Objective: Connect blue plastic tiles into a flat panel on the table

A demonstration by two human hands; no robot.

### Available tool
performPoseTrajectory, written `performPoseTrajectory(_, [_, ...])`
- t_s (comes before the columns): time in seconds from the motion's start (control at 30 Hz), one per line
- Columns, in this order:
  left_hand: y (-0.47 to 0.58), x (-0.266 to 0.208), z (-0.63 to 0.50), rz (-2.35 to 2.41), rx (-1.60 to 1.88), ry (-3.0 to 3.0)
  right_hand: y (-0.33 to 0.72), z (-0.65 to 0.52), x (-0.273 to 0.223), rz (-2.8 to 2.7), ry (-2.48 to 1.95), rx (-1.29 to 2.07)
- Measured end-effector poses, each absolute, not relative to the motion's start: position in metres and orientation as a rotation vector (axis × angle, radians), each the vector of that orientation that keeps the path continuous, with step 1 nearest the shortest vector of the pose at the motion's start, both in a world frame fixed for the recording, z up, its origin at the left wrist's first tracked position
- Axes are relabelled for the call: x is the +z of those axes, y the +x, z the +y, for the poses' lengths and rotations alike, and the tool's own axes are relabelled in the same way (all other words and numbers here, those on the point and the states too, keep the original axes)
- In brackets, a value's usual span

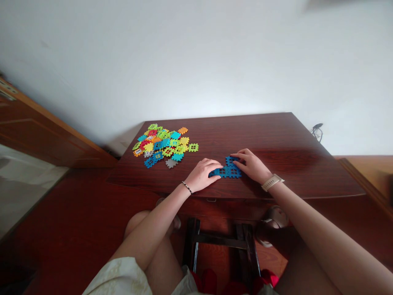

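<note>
Several blue interlocking plastic tiles with window-like openings lie flat near the table's front edge, in a row with one tile above. My left hand grips the left end of the row between thumb and fingers, partly covering it. On the upper tile rests my right hand, its thumb and fingers closed about the tile's right side. Both hands stay low at the table surface. Whether the upper tile is fully locked to the row cannot be made out.
A loose pile of interlocking tiles in green, yellow, red, orange, grey and blue covers the left of the dark wooden table. Behind it rises a white wall. A black cable hangs beyond the right edge.
</note>
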State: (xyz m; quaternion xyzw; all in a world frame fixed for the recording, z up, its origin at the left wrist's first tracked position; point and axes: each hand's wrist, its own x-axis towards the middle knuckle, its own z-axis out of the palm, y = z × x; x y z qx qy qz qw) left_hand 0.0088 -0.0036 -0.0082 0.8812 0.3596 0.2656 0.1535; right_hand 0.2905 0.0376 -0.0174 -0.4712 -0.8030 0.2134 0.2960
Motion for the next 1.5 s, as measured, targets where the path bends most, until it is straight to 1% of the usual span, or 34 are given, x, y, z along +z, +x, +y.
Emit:
performPoseTrajectory(0.1, [0.009, -0.008, -0.004, 1.031, 0.768, 2.528, 0.289, 0.034, -0.014, -2.163, -1.246, 0.530])
performPoseTrajectory(0.4, [0.009, -0.010, -0.003, 1.046, 0.752, 2.540, 0.286, 0.003, -0.006, -2.330, -1.232, 0.231])
performPoseTrajectory(0.5, [0.009, -0.011, -0.003, 1.054, 0.743, 2.545, 0.283, -0.008, -0.005, -2.376, -1.227, 0.184])
performPoseTrajectory(0.77, [0.009, -0.013, -0.004, 1.047, 0.765, 2.558, 0.280, -0.026, -0.014, -2.412, -1.286, 0.168])
performPoseTrajectory(1.17, [0.009, -0.015, -0.002, 1.049, 0.776, 2.545, 0.280, -0.023, -0.021, -2.389, -1.276, 0.159])
performPoseTrajectory(1.33, [0.010, -0.014, -0.003, 1.055, 0.779, 2.540, 0.282, -0.024, -0.017, -2.370, -1.272, 0.203])
performPoseTrajectory(1.5, [0.010, -0.011, -0.004, 1.051, 0.772, 2.537, 0.294, -0.015, -0.008, -2.351, -1.202, 0.328])
